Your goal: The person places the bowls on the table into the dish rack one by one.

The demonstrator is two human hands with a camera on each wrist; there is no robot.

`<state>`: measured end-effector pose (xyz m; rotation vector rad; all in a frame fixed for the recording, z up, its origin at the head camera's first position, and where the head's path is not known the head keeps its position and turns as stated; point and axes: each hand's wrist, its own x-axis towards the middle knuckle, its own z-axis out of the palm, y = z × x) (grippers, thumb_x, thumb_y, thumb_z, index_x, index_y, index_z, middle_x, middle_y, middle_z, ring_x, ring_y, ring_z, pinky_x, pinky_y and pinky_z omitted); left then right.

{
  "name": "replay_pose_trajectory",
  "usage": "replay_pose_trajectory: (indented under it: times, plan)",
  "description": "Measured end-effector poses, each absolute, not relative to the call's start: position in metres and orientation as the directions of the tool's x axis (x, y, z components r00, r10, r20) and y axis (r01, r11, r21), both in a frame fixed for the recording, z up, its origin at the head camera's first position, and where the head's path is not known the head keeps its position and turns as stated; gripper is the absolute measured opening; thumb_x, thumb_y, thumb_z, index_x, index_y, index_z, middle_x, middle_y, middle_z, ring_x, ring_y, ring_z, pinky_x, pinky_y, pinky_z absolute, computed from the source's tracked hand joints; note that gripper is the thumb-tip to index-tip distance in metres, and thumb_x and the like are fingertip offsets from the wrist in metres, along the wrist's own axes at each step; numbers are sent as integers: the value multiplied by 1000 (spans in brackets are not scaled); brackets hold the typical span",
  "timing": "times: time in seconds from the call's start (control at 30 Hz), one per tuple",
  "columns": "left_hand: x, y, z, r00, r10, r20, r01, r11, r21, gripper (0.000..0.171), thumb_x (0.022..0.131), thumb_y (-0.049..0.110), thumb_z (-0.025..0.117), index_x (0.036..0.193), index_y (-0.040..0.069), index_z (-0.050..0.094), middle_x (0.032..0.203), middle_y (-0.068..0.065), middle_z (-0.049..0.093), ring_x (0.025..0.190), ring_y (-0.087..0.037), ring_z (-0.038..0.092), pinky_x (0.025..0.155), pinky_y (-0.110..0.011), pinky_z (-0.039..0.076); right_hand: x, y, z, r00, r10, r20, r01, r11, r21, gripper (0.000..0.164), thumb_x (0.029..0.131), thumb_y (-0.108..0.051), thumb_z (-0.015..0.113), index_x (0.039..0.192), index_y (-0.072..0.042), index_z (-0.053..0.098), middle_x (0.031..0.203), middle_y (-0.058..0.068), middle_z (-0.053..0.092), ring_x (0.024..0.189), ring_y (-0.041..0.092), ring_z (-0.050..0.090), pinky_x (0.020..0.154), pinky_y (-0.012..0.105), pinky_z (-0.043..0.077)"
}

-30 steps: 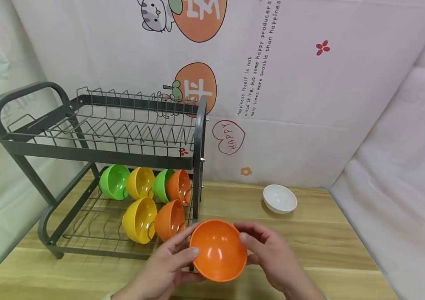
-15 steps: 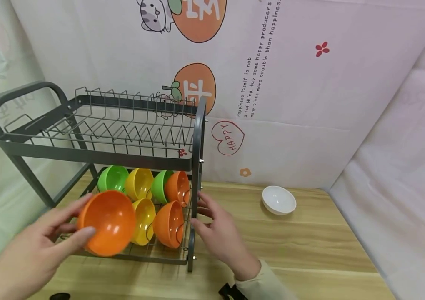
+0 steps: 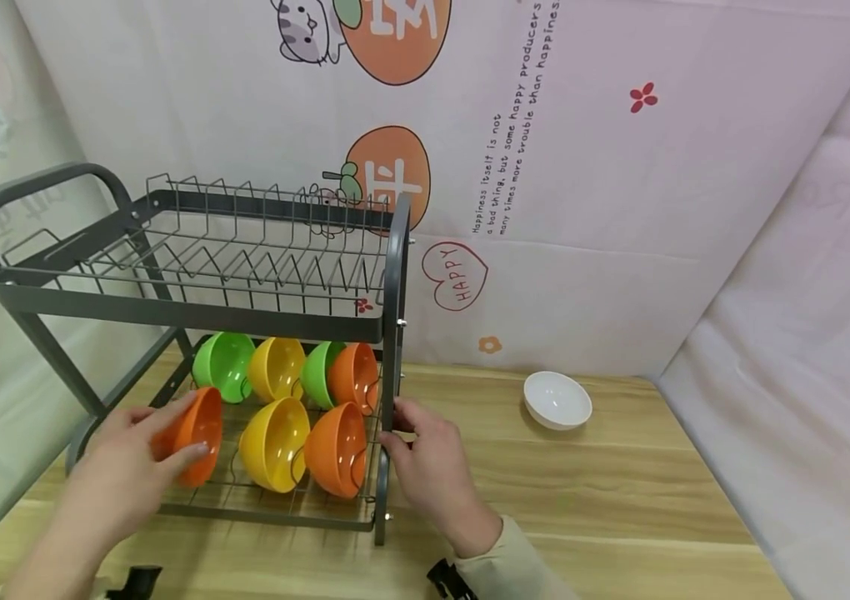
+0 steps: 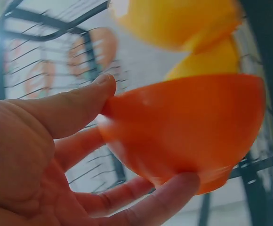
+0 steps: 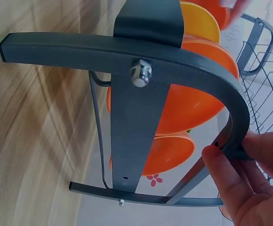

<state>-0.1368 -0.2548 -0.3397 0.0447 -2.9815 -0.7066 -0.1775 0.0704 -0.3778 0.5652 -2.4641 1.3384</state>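
Note:
My left hand (image 3: 113, 475) holds an orange bowl (image 3: 203, 442) by its rim and side at the left front of the dish rack's lower tier. In the left wrist view, the thumb is at the rim of that bowl (image 4: 183, 127) and fingers reach under its base. The bowl is tipped on its side; whether it touches the wires is hard to tell. My right hand (image 3: 436, 479) grips the right upright of the dark grey dish rack (image 3: 192, 315). Beside the held bowl stand a yellow bowl (image 3: 275, 444) and another orange bowl (image 3: 337, 450).
Behind these, a back row has a green bowl (image 3: 222, 367), a yellow bowl (image 3: 275, 367), a second green bowl (image 3: 316, 375) and an orange bowl (image 3: 355, 377). The upper wire tier hangs over them. A white bowl (image 3: 557, 401) sits on the wooden table (image 3: 582, 500).
My left hand has carried the orange bowl left from in front of the rack into its lower tier, turning it sideways. My right hand has let go of the bowl and taken the rack's upright.

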Motion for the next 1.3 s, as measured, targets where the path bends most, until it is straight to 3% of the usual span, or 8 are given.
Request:
replay_pose_trajectory:
  times: [0.1,0.33,0.53,0.73,0.93,1.03,1.13,1.3]
  plan:
    - [-144,-249,-350,-997,-42,70,-7,894,447,74,92,42,71,153,11,41,126,-37,38,90,-47,56,60,-46,51,-177,70,-378,-885,-201,421,-462,495,-735,33,89,-3,75,119,-11,68,106,4,71,99,17,67,72,21,56]
    - [-152,-242,-357,-996,-37,82,1,905,426,72,93,39,70,153,11,42,131,-39,36,97,-53,56,69,-58,50,-177,70,-379,-887,-200,417,-459,484,-745,34,89,-2,74,120,-15,68,105,2,71,100,16,67,72,20,56]
    - [-152,-242,-353,-998,-35,47,-10,898,439,73,94,40,68,153,8,39,131,-41,35,90,-47,59,62,-49,51,-177,71,-379,-893,-196,404,-446,491,-748,35,89,-2,74,121,-17,68,105,-1,70,101,15,66,72,21,56]
    - [-153,-249,-353,-999,13,40,30,887,461,71,96,35,67,152,1,38,117,-34,51,84,-35,58,61,-44,50,-177,70,-379,-891,-198,409,-451,495,-742,35,90,-3,73,123,-15,67,105,-1,70,101,15,66,73,20,56]
    - [-156,-258,-357,-1000,30,-4,23,855,518,73,100,40,59,153,-3,32,122,-33,58,84,-30,60,59,-38,47,-177,69,-379,-890,-199,411,-454,490,-744,35,91,-4,73,123,-15,67,106,0,70,101,15,66,73,20,56]
    - [-156,-261,-358,-999,22,-29,3,841,541,80,102,50,50,156,-2,24,129,-37,54,93,-41,62,63,-45,52,-177,69,-379,-892,-197,407,-450,490,-747,35,91,-4,73,124,-15,67,106,1,70,101,16,66,73,20,56]
    - [-155,-262,-357,-999,9,-48,-20,825,565,85,102,58,41,158,1,16,136,-39,47,111,-54,55,73,-59,52,-176,69,-378,-893,-197,404,-447,485,-752,35,91,-4,72,123,-14,67,106,3,70,101,16,66,73,20,56]
    - [-153,-262,-358,-998,-9,-68,-47,809,586,85,102,60,36,159,3,11,140,-39,42,118,-58,48,78,-67,48,-177,69,-378,-892,-197,408,-450,486,-749,33,90,-4,73,121,-14,67,106,5,71,101,17,67,73,21,56]
